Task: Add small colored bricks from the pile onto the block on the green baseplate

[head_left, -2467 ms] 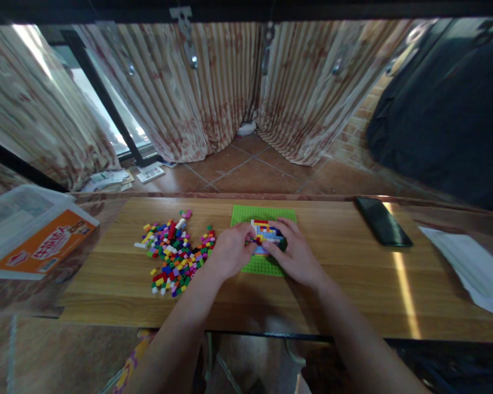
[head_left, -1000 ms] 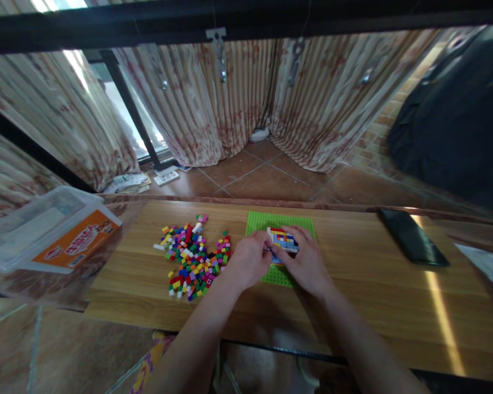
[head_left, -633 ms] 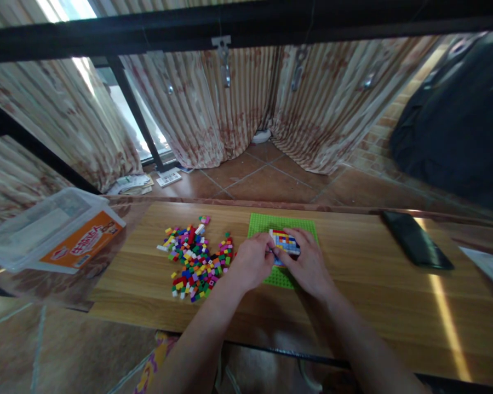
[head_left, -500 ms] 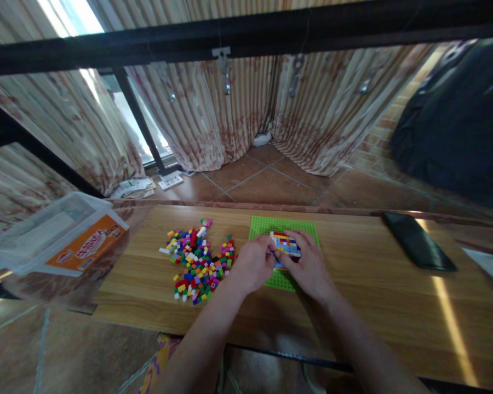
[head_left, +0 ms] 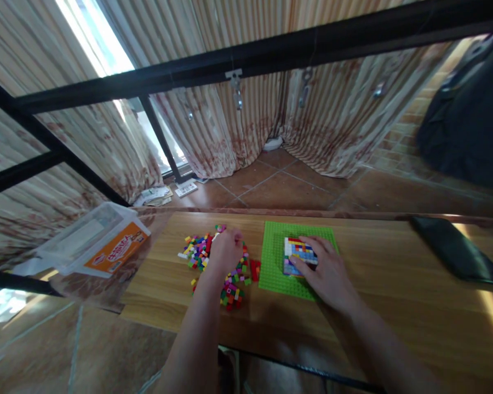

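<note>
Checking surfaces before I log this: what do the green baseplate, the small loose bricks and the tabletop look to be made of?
Green baseplate: probably moulded plastic, flat even colour, fine stud texture. Small loose bricks under the left hand: likely hard plastic, saturated solid colours. Tabletop: wood or wood-look laminate, printed-looking grain with a glossy glare; the picture cannot settle which.

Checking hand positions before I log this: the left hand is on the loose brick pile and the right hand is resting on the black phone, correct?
Not quite. In the head view the right hand rests on the green baseplate, not the phone. The left hand is on the brick pile.
</note>
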Demonstrator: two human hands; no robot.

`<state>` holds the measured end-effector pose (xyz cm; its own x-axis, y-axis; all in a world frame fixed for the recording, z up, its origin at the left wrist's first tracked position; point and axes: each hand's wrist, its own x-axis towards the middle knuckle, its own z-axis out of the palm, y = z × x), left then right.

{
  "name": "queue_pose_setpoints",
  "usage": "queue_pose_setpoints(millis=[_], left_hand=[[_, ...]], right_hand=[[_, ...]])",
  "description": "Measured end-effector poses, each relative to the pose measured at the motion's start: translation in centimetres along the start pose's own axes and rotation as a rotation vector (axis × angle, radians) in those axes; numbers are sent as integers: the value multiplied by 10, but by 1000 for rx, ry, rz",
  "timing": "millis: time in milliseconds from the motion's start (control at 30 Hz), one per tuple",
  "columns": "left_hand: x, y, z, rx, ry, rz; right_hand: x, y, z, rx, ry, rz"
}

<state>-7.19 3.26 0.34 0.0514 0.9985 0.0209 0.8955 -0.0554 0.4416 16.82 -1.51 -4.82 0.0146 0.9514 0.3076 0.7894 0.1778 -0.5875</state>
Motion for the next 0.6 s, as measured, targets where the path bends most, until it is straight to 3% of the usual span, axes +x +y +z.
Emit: queue_pose_setpoints(millis=[267, 600], left_hand=[[6, -13, 11, 80, -69, 129], [6, -1, 7, -14, -11, 129]], right_hand=[[-1, 2, 0, -5, 17, -18], [0, -3, -2, 10, 5, -1]])
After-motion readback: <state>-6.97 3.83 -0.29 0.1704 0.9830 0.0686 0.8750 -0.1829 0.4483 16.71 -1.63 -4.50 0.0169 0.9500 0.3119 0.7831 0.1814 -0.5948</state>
